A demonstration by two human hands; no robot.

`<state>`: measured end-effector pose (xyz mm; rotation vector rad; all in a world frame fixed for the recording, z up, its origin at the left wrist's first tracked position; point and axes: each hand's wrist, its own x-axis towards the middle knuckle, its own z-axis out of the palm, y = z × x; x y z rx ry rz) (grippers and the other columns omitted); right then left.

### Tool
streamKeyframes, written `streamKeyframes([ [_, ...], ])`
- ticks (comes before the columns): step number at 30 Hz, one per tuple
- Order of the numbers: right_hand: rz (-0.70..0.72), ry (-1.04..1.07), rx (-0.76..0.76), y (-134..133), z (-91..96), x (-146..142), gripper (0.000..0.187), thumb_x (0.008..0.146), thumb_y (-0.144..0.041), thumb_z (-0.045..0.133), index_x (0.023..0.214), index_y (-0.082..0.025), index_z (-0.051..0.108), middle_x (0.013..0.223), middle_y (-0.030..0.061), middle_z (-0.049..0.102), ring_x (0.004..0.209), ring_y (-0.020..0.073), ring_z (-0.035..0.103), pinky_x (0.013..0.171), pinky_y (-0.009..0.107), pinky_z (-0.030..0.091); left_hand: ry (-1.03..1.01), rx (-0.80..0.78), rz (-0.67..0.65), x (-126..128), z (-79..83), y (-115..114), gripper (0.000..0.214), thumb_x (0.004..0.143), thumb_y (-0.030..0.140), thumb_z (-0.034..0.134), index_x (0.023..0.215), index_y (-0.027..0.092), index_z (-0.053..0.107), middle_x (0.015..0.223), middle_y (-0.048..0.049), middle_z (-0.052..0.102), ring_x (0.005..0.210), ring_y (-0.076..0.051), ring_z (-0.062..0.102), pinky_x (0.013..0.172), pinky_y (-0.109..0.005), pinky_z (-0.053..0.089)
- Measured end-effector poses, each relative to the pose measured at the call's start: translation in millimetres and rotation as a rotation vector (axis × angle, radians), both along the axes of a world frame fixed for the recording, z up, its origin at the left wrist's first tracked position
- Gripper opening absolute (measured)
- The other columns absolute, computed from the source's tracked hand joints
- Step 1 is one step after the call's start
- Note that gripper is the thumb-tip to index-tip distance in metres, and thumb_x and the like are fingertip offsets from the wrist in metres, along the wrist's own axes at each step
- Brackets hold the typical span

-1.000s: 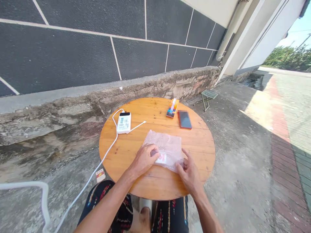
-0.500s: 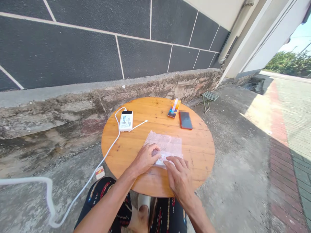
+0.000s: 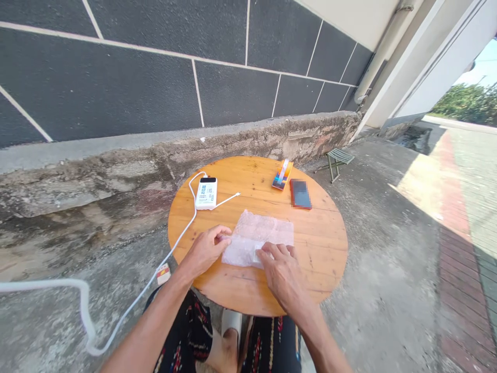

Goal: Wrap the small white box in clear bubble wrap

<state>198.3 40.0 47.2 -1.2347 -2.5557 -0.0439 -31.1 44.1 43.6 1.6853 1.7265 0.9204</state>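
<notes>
A sheet of clear bubble wrap (image 3: 261,236) lies flat on the round wooden table (image 3: 322,248), with a small white item under its near edge. My left hand (image 3: 204,250) pinches the wrap's left edge between thumb and fingers. Fingers together, my right hand (image 3: 281,272) presses down on the wrap's near edge, over the white item.
A white power bank (image 3: 206,192) with a white cable (image 3: 176,241) sits at the table's back left. A colourful small box (image 3: 281,176) and a dark phone (image 3: 301,194) lie at the back right. A folding stool (image 3: 337,158) stands by the wall. A small box (image 3: 163,273) lies on the ground.
My left hand slid from the wrap's near middle to its left edge. My right hand moved from the right corner onto the near edge, over the white item.
</notes>
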Motion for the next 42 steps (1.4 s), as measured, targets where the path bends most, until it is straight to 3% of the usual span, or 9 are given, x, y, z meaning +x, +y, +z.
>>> streamKeyframes([
  [3,-0.006,-0.007,0.01,0.3,-2.1,-0.6,0.026,0.088,-0.005,0.05,0.104,-0.023,0.061,0.105,0.0059,0.059,0.09,0.0217,0.049,0.079,0.036,0.03,-0.058,-0.052,0.101,-8.1,-7.3,-17.8,0.027,0.079,0.039,0.055,0.095,0.018,0.063,0.082,-0.0023,0.065,0.073,-0.017,0.061,0.066,-0.027,0.047],
  [8,-0.007,0.011,0.018,-0.5,-4.6,0.1,0.03,0.086,-0.004,0.05,0.107,-0.023,0.061,0.107,0.0059,0.06,0.089,0.0217,0.049,0.078,0.036,0.03,-0.245,-0.287,0.176,2.6,-13.9,-41.0,0.051,0.077,0.048,0.053,0.115,0.014,0.052,0.076,-0.0018,0.062,0.052,-0.014,0.058,0.039,-0.022,0.042],
  [14,-0.017,0.004,0.014,0.4,-1.5,-2.0,0.027,0.087,-0.005,0.051,0.104,-0.023,0.063,0.105,0.0055,0.061,0.088,0.0215,0.05,0.077,0.036,0.03,-0.29,-0.332,0.184,22.5,-3.7,-29.5,0.057,0.077,0.041,0.056,0.123,0.009,0.046,0.063,0.0022,0.059,0.035,-0.007,0.047,0.033,-0.017,0.035],
  [21,-0.006,0.006,-0.003,0.5,-2.2,-0.8,0.023,0.089,-0.007,0.053,0.101,-0.024,0.063,0.104,0.0045,0.061,0.088,0.0208,0.049,0.078,0.036,0.03,-0.384,-0.29,0.198,43.4,-7.9,-15.1,0.039,0.073,0.036,0.058,0.104,0.012,0.055,0.055,0.0049,0.053,0.038,-0.009,0.048,0.031,-0.016,0.032],
  [29,-0.023,-0.064,-0.015,2.0,1.6,-2.5,0.023,0.09,-0.008,0.05,0.102,-0.024,0.06,0.1,0.0046,0.059,0.087,0.0205,0.048,0.079,0.035,0.028,-0.24,-0.27,0.138,47.8,-15.9,-3.2,0.021,0.072,0.033,0.051,0.063,0.015,0.056,0.042,0.0055,0.043,0.038,-0.009,0.04,0.038,-0.019,0.028],
  [35,-0.011,-0.142,-0.009,0.6,8.0,-6.7,0.033,0.089,-0.006,0.047,0.112,-0.028,0.057,0.101,0.0055,0.056,0.09,0.023,0.047,0.079,0.036,0.027,-0.114,-0.148,0.164,54.3,-11.8,-0.3,0.011,0.068,0.023,0.053,0.062,0.015,0.058,0.058,0.0018,0.054,0.057,-0.012,0.048,0.051,-0.021,0.03],
  [42,-0.023,-0.148,-0.002,-0.7,13.0,-13.3,0.023,0.088,-0.009,0.046,0.1,-0.023,0.059,0.093,0.0072,0.054,0.088,0.0247,0.045,0.076,0.036,0.026,-0.15,-0.18,0.169,63.4,-16.9,0.3,0.011,0.072,0.025,0.05,0.071,0.017,0.058,0.06,0.0004,0.059,0.05,-0.011,0.053,0.045,-0.019,0.034],
])
